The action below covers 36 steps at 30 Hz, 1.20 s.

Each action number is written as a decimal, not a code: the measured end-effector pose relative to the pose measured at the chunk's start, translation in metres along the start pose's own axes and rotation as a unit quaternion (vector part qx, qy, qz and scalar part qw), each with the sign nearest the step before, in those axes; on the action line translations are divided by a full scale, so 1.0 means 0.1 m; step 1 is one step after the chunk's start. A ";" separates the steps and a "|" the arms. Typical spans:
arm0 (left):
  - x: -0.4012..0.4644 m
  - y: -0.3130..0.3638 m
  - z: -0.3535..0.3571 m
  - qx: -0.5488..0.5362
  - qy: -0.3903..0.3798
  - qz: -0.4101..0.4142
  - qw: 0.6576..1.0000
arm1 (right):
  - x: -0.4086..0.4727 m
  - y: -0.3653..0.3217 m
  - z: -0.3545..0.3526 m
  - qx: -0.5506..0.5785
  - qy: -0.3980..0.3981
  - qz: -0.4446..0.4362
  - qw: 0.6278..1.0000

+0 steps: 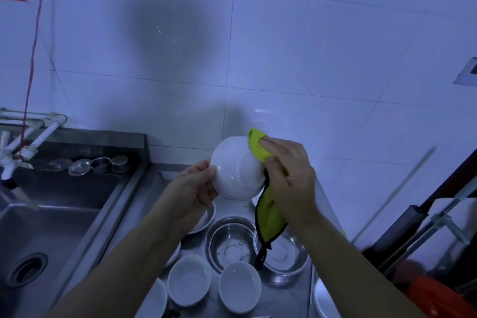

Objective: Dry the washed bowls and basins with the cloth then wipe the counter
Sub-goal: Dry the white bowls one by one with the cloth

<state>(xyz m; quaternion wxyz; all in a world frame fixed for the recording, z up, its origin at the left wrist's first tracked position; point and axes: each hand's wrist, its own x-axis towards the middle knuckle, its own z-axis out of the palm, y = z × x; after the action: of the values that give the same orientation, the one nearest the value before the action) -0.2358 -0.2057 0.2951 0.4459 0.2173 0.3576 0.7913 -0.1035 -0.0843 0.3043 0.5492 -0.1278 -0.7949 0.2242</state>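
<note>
Left hand [192,190] gripping white bowl [233,170], right hand [289,175] pressing yellow cloth [259,148] against it

Two bare forearms are entering from the lower edge, ending in the left hand [192,190] and the right hand [290,178]. No sleeves, gloves, rings or wristbands are showing. The fingers [273,142] are showing short, unpainted nails.

Both hands hold a white bowl [236,170] above the table [289,299], underside twd camera. L hand [192,188] grips its left rim; R hand [289,175] presses a yellow cloth [267,212] on its right side. Below bowl: two steel basins [231,245], more white bowls [189,283]. Sink [51,217] left of bowl.
</note>
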 end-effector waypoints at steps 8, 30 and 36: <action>0.07 0.05 0.00 -0.012 0.009 0.006 1.000 | -0.14 -0.05 0.10 -0.050 -0.067 -0.086 0.993; -0.03 -0.07 0.32 -0.051 0.047 -0.035 0.997 | -0.04 -0.26 0.15 -0.110 -0.119 -0.083 0.983; -0.04 0.01 0.34 -0.197 0.118 -0.072 0.971 | -0.38 0.02 0.09 -0.119 -0.055 -0.200 0.971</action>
<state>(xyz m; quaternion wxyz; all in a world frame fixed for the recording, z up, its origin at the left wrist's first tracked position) -0.2117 -0.1966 0.3183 0.4904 0.0038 0.2597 0.8319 -0.0985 -0.1015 0.2691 0.5188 -0.0181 -0.8544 0.0209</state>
